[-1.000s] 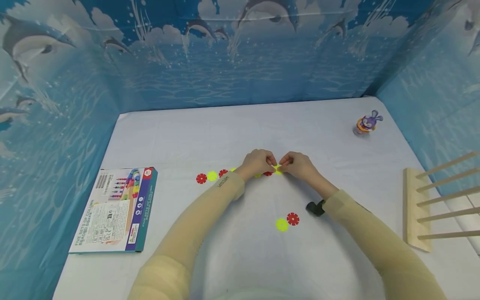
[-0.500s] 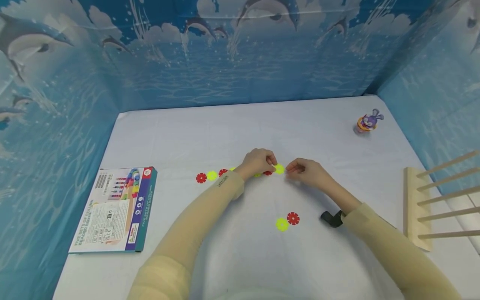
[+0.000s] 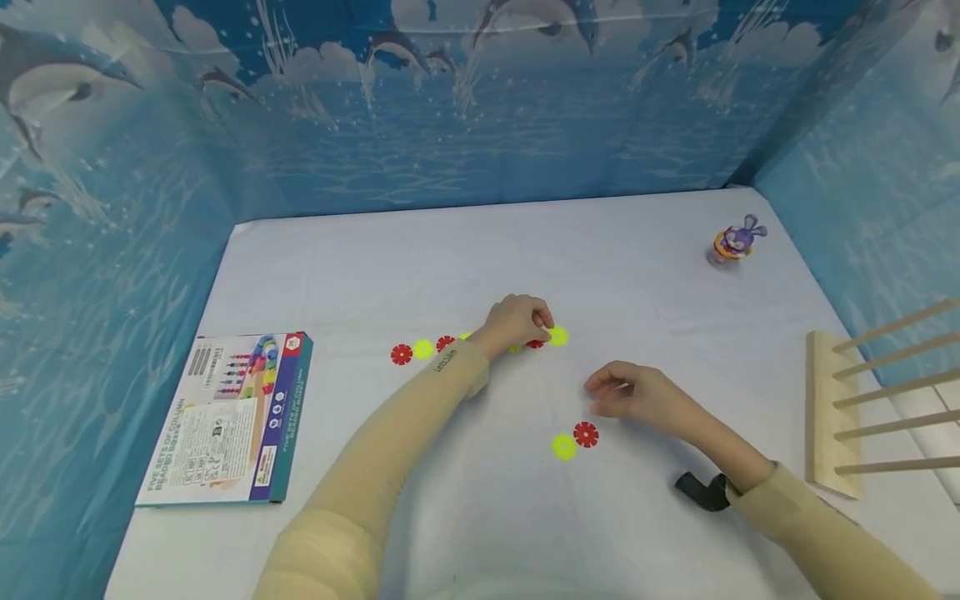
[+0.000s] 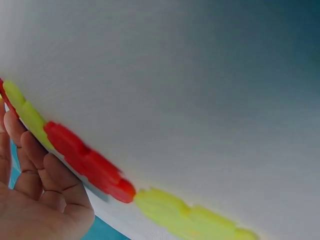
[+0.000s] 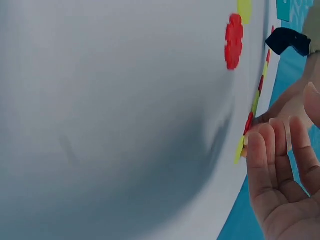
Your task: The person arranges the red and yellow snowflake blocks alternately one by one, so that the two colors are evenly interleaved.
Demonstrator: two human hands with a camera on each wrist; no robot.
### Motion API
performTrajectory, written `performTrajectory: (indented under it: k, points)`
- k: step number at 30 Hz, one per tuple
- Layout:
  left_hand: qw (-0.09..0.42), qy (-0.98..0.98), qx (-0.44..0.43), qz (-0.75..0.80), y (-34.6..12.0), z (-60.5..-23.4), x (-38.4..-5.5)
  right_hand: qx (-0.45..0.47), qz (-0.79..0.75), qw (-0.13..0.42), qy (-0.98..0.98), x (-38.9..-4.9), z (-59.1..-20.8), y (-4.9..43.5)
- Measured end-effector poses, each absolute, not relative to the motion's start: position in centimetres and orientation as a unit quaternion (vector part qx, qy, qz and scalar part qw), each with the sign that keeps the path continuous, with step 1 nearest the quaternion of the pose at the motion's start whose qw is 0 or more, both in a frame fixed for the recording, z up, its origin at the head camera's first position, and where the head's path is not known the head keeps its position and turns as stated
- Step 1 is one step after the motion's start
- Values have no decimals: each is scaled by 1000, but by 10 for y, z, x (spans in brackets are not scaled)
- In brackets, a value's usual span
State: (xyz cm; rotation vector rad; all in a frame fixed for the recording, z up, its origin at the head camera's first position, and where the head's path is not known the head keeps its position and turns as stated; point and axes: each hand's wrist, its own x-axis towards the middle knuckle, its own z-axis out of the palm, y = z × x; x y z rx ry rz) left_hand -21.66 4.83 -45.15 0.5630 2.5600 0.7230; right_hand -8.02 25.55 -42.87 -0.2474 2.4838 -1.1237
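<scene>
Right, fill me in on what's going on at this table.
A person's left hand pinches the end yellow slotted disc of a red-and-yellow row. The right hand, fingers relaxed and holding nothing, hovers near a separate red slotted disc, which lies beside another yellow one on the white cloth.

those discs (image 3: 586, 434) look like smooth plastic, tabletop (image 3: 412, 275) looks like matt cloth with faint creases, box (image 3: 225, 421) is kinda smooth printed cardboard, rack (image 3: 831, 417) looks like bare wood, bunny figure (image 3: 736, 241) seems plastic, backdrop (image 3: 480, 158) is creased fabric.
</scene>
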Motion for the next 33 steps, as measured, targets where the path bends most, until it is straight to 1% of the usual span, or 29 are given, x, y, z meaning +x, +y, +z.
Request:
performTrajectory:
  k: [5,11,29,33]
  points:
    - [209,920,204,261,48,-450,-216,-107,-403,194,888,-69,-432,251]
    - [210,919,204,262,48,-450,-215,-129,-391,183,893,-63,-439,249]
    - [211,920,204,261,48,-451,-215,-159,-356,192,901,-61,-452,244]
    - [209,920,203,261,48,-451,-214,-170,-352,186,901,-60,-454,242]
